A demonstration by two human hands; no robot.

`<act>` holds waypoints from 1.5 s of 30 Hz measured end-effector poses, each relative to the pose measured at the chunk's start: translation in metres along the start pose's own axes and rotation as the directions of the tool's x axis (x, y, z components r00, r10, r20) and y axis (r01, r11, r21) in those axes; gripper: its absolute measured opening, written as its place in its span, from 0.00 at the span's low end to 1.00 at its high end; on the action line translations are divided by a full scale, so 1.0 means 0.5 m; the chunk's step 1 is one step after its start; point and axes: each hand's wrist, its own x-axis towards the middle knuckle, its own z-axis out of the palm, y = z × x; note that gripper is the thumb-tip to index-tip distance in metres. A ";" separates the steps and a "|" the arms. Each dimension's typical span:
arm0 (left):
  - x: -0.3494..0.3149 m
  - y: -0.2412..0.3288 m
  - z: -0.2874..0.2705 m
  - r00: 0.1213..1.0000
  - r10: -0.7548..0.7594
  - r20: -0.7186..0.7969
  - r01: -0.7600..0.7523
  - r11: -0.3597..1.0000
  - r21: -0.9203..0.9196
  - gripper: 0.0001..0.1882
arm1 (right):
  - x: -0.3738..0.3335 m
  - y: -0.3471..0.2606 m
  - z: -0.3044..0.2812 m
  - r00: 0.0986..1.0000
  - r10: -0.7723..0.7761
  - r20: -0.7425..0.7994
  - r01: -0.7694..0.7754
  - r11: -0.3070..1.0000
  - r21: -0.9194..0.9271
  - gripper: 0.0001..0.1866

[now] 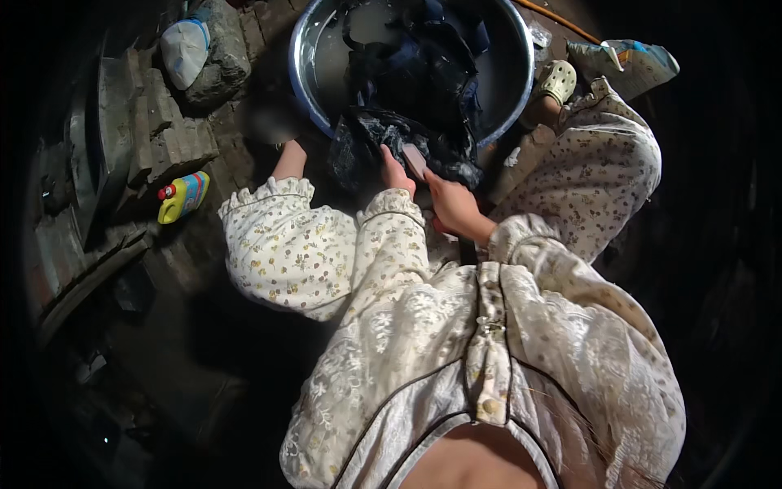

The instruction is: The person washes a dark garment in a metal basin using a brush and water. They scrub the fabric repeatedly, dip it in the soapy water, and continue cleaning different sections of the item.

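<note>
A wet black fabric item with straps, possibly a bag, lies partly in a round metal basin and hangs over its near rim. Whitish suds streak the part nearest me. My left hand grips this near part, its thumb on top and the other fingers mostly hidden. In my right hand is a pale pink flat block, held against the sudsy fabric beside my left hand. Whether it is a brush or a soap bar cannot be made out.
Greyish water fills the basin. On the left are a yellow bottle with a red cap, stacked bricks and a white packet on a stone. At right, a printed packet lies beyond my clog; an orange hose runs behind.
</note>
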 end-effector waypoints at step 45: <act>-0.026 0.024 0.016 0.926 -0.131 0.355 0.129 0.991 0.030 0.35 | 0.125 -0.049 -0.100 0.974 -0.134 0.186 0.205 0.872 -0.446 0.15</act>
